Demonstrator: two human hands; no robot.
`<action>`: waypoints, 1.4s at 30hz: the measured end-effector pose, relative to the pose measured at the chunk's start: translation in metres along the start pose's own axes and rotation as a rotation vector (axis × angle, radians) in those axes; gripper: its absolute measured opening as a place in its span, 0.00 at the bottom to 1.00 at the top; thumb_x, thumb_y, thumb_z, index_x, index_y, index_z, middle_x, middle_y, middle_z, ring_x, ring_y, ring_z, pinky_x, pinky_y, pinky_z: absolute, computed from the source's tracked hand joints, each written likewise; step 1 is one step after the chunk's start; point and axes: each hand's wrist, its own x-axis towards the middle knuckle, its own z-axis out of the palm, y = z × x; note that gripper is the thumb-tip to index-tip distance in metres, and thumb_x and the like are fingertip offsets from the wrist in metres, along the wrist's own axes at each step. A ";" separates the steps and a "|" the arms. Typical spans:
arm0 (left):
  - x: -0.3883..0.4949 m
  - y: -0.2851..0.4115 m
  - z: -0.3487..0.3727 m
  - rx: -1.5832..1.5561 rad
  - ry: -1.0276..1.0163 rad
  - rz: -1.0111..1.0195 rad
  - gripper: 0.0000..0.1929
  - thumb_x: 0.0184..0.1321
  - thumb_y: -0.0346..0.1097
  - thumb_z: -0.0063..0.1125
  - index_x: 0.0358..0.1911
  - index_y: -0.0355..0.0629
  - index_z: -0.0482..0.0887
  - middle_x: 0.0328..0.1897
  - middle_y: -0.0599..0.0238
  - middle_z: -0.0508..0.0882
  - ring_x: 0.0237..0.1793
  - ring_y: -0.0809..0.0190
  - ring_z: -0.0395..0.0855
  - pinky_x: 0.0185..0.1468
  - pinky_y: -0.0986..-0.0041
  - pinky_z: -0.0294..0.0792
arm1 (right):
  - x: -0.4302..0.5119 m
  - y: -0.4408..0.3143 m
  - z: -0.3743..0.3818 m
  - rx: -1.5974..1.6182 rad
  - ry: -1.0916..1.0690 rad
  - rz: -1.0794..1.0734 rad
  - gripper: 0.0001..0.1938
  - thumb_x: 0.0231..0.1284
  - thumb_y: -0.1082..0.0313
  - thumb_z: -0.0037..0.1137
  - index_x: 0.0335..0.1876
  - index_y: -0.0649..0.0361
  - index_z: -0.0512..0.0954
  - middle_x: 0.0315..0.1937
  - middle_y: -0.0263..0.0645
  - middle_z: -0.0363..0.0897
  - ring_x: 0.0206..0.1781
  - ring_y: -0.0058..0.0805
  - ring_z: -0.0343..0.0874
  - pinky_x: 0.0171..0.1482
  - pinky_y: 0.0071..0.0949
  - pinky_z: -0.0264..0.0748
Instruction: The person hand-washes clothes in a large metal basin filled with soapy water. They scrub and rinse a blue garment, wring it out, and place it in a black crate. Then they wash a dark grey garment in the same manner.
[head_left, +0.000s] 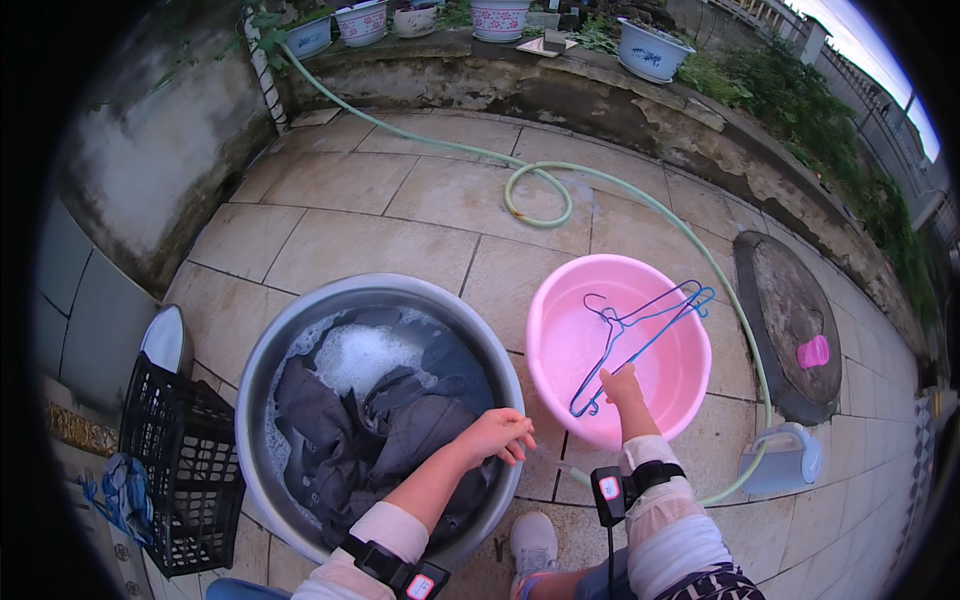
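Note:
My right hand (622, 387) grips the lower bar of blue wire clothes hangers (616, 330). The hangers are over a pink plastic basin (541, 382), their hooks towards its left side and one end reaching past its right rim. No laundry shows in this basin. My left hand (496, 436) is above the right rim of a large metal basin (251, 465), fingers loosely bent and a little apart, with nothing visible in them. Dark grey clothing (420, 435) lies soaking in that basin, partly under water, beside a patch of white suds (364, 356).
A pale green hose (637, 191) loops over the tiled floor (352, 232); its end lies between the basins. A black plastic crate (184, 472) is at left, with blue cloth (126, 491). At right are a grey-blue jug (780, 459), a round cover (787, 315) and a pink cup (813, 352).

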 end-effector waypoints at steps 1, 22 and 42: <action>-0.004 -0.004 -0.001 0.000 0.017 0.003 0.11 0.61 0.40 0.46 0.37 0.40 0.72 0.33 0.64 0.79 0.28 0.68 0.77 0.30 0.78 0.72 | 0.002 0.004 -0.002 0.000 -0.020 -0.027 0.32 0.49 0.50 0.48 0.54 0.70 0.60 0.36 0.48 0.78 0.30 0.36 0.80 0.42 0.34 0.72; -0.055 -0.042 -0.029 0.192 -0.144 -0.200 0.13 0.61 0.40 0.48 0.44 0.40 0.74 0.40 0.62 0.79 0.35 0.67 0.77 0.38 0.74 0.73 | -0.076 0.270 -0.119 -0.529 -0.393 -0.352 0.11 0.48 0.63 0.53 0.38 0.52 0.76 0.34 0.41 0.79 0.37 0.40 0.78 0.41 0.33 0.74; -0.104 -0.083 -0.048 0.200 0.058 -0.104 0.10 0.59 0.36 0.49 0.40 0.39 0.74 0.36 0.64 0.80 0.34 0.69 0.78 0.33 0.77 0.72 | -0.146 0.270 -0.142 -0.334 -0.013 -0.829 0.13 0.50 0.62 0.54 0.41 0.54 0.71 0.27 0.44 0.74 0.33 0.46 0.74 0.35 0.41 0.68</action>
